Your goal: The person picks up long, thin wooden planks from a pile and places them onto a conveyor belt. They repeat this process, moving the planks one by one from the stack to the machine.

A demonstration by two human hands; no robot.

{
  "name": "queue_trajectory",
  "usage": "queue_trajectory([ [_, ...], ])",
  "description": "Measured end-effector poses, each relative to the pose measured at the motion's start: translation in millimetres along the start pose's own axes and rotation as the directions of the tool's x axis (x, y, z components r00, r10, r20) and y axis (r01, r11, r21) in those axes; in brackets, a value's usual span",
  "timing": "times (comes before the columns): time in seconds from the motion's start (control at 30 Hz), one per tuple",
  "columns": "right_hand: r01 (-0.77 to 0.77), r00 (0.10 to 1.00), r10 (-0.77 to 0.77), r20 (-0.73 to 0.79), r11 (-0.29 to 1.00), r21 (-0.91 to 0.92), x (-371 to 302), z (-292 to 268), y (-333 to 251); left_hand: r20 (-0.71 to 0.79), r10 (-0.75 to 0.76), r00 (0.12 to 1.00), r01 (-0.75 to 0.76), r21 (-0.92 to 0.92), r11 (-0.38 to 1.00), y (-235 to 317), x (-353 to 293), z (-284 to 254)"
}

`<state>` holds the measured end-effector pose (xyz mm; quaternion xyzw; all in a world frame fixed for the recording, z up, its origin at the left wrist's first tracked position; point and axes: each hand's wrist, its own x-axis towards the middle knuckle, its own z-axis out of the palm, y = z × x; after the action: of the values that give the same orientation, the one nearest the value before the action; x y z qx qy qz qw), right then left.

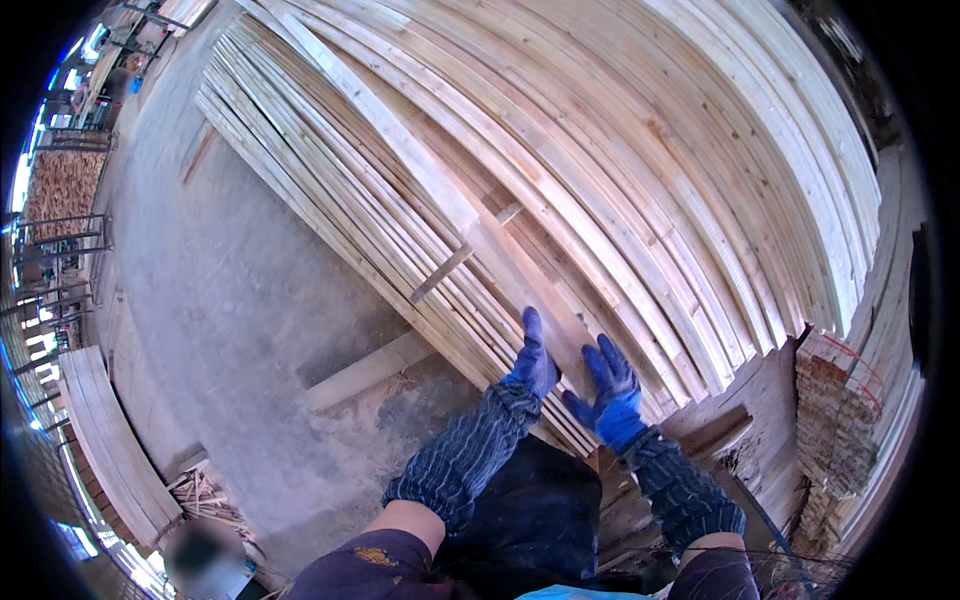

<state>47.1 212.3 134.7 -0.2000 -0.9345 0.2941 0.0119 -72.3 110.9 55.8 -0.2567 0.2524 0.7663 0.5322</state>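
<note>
A long pale wooden board [525, 280] lies on the lumber, its near end between my two hands. My left hand [537, 365], in a blue-purple work glove, rests at the board's left edge with its visible fingers stretched forward. Against the right edge is my right hand [612, 395], gloved in blue, with fingers spread and thumb apart. Neither hand is visibly wrapped around the board; the undersides of both are hidden. Another board [400, 140] runs away toward the far left, its squared end near the first board.
A broad layer of planks [640, 170] fills the right side. Narrower boards [310, 190] lie along its left, with a crosswise wooden strip [440, 275] over them. A beam [370, 370] lies on the concrete floor [220, 270]. Bundled lumber [835, 415] stands at right, a plank stack [115, 435] at left.
</note>
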Motion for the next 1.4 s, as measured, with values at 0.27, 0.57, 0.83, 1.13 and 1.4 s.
queue_trajectory([
  [0.27, -0.333, 0.872, -0.013, 0.490, 0.718, 0.611, 140.5, -15.3, -67.7, 0.005, -0.058, 0.998, 0.050, 0.437, 0.898, -29.0, -84.3, -29.7],
  [0.57, -0.405, 0.851, -0.024, 0.525, 0.606, 0.684, 100.5, -38.6, -101.3, 0.044, -0.384, 0.922, 0.376, 0.132, 0.917, -10.2, -163.0, 14.3],
  [0.83, -0.523, 0.812, 0.355, 0.463, 0.795, 0.307, -157.7, -187.6, -75.5, 0.035, 0.285, 0.958, -0.279, 0.353, 0.893, 219.0, -79.2, 90.5],
  [1.13, -0.454, 0.890, 0.443, -0.108, 0.842, -0.292, -378.3, -209.1, -71.3, 0.177, 0.105, 0.979, -0.163, 0.359, 0.919, 129.7, -78.7, 81.8],
  [1.4, -0.568, 0.810, 0.485, -0.329, 0.789, -0.234, -517.1, -209.5, -52.0, 0.258, 0.085, 0.962, -0.228, 0.596, 0.770, 49.3, -182.4, 100.1],
])
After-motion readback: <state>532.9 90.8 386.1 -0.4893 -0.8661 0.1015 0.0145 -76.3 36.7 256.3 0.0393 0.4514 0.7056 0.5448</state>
